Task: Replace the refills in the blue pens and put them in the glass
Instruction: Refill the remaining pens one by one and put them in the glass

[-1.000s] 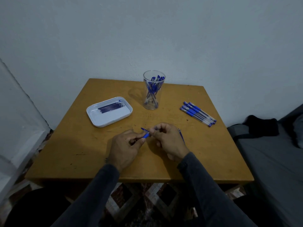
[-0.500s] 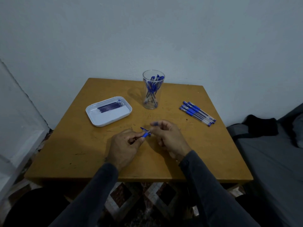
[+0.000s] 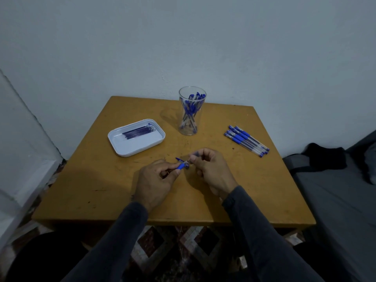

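My left hand [image 3: 155,180] grips a blue pen [image 3: 181,165] by its blue grip section, above the middle of the wooden table [image 3: 101,180]. My right hand [image 3: 211,169] pinches the pen's tip end with thumb and fingers; what else it holds is hidden. A small blue piece [image 3: 178,159], perhaps a cap, lies just behind the pen. At the back stands a clear glass [image 3: 191,123] with several blue pens in it. A white tray [image 3: 140,147] at the left holds several dark refills [image 3: 139,131]. Several blue pens [image 3: 246,141] lie in a row at the right.
A pale wall rises directly behind the table. A grey couch [image 3: 335,200] with a black cloth [image 3: 323,157] on it stands close to the table's right edge. Patterned floor tiles show below the near edge.
My right hand has turned slightly at the pen's tip, and the pen end that showed past it one second ago is now hidden. My left hand has barely moved.
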`<state>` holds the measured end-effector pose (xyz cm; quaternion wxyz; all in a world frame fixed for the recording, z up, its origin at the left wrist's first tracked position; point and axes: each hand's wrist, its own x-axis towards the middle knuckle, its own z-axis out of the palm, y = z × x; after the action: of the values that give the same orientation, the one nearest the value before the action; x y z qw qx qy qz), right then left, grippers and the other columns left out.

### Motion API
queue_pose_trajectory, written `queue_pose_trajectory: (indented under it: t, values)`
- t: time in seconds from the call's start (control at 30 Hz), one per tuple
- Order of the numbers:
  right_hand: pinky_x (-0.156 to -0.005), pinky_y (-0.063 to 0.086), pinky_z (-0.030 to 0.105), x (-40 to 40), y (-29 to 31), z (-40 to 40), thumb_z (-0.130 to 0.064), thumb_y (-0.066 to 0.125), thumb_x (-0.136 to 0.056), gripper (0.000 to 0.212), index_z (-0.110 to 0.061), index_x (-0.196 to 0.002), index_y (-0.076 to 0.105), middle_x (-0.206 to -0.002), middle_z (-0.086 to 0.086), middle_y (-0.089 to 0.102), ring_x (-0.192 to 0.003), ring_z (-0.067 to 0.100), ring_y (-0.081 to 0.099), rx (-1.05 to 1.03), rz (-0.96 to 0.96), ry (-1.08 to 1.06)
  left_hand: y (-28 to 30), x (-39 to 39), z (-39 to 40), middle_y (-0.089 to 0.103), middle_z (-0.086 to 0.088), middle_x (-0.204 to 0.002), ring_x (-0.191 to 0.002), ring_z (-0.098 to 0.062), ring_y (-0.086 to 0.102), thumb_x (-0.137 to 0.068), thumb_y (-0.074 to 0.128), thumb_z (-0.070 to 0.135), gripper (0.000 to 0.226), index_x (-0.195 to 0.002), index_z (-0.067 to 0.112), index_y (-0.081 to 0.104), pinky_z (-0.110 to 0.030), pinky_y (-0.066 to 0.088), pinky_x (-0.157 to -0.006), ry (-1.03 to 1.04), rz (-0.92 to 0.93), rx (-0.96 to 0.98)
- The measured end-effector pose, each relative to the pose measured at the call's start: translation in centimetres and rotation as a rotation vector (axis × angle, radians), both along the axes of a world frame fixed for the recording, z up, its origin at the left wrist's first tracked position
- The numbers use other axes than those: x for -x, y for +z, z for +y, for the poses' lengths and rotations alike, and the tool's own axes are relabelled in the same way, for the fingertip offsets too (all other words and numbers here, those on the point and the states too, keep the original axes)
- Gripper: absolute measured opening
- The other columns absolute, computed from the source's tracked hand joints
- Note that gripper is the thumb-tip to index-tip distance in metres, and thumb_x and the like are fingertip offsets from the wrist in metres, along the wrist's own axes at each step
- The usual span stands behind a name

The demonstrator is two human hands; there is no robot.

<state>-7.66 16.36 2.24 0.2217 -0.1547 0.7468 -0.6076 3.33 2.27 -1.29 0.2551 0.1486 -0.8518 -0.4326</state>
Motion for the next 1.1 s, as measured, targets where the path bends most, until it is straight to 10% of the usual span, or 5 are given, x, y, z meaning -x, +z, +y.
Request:
queue_pose_trajectory:
  t: [0.2, 0.37, 0.8, 1.1]
  values:
    - [-0.092, 0.049, 0.026, 1.2, 0.0, -1.1, -0.016, 0.056, -0.103, 0.023, -0.021, -0.121, 0.068, -0.119, -0.006, 0.057, -0.104, 0.008, 0.055, -0.570, 0.531, -0.004, 0.0, 0.1, -0.2, 0.071, 0.013, -0.099, -0.092, 0.000, 0.065, -0.093, 0.070, 0.021, 0.023, -0.115, 0.022, 0.074, -0.017, 0.055, -0.078, 0.081, 0.053, -0.132]
    - [-0.091, 0.045, 0.028, 1.4, 0.0, -2.4, -0.018, 0.059, -0.101, 0.032, -0.021, -0.133, 0.063, -0.128, 0.002, 0.051, -0.106, 0.015, 0.051, -0.801, 0.651, 0.191, 0.0, 0.0, -0.2, 0.072, 0.011, -0.103, -0.095, -0.004, 0.067, -0.094, 0.068, 0.021, 0.025, -0.118, 0.020, 0.073, -0.029, 0.060, -0.081, 0.088, 0.045, -0.153]
    - [-0.082, 0.042, 0.019, 1.3, -0.8, -2.6, -0.014, 0.059, -0.101, 0.040, -0.021, -0.140, 0.055, -0.123, -0.005, 0.059, -0.100, 0.006, 0.053, -0.643, 0.505, 0.099, 0.1, -0.1, -0.2, 0.071, 0.013, -0.102, -0.093, -0.003, 0.066, -0.094, 0.069, 0.021, 0.024, -0.117, 0.024, 0.072, -0.024, 0.057, -0.082, 0.079, 0.037, -0.138]
    - [-0.054, 0.044, 0.017, -1.2, -0.6, -1.5, -0.021, 0.060, -0.102, 0.021, -0.010, -0.095, 0.077, -0.076, -0.003, 0.068, -0.060, 0.002, 0.054, 0.071, 0.137, 0.018, 0.7, -0.2, 0.2, 0.068, 0.011, -0.094, -0.078, 0.003, 0.062, -0.096, 0.064, 0.023, 0.031, -0.127, 0.024, 0.066, -0.011, 0.051, -0.066, 0.025, 0.046, -0.150]
